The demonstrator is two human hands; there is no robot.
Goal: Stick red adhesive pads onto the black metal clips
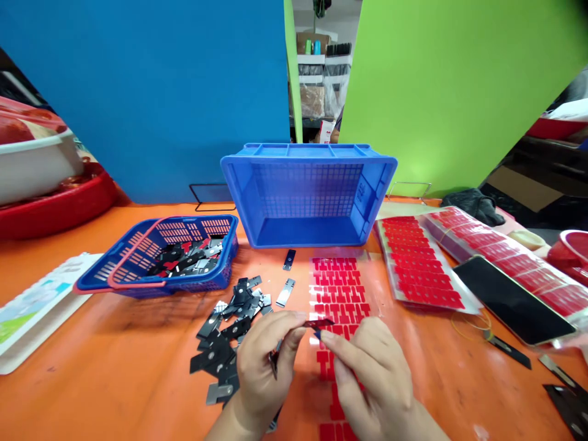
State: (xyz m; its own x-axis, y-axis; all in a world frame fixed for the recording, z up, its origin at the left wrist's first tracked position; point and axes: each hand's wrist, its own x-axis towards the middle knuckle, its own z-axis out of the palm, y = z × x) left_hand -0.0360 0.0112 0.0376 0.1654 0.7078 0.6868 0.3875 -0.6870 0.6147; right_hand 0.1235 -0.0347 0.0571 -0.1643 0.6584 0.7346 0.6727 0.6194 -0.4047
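My left hand (264, 361) pinches a small dark metal strip (319, 323) with a red sticker on it, held level above a clear sheet of red T-shaped stickers (337, 285). The fingertips of my right hand (372, 373) touch the strip's right end; whether they grip it or a small tool I cannot tell. A loose pile of black and silver metal pieces (227, 334) lies just left of my left hand. Two single strips (287, 275) lie between the pile and the sheet.
A low blue basket (114, 269) with red handles holds more metal pieces at the left. A big blue crate (307, 196) lies tipped on its side at the back. Stacks of red sticker sheets (420, 266) and a black phone (512, 300) lie to the right.
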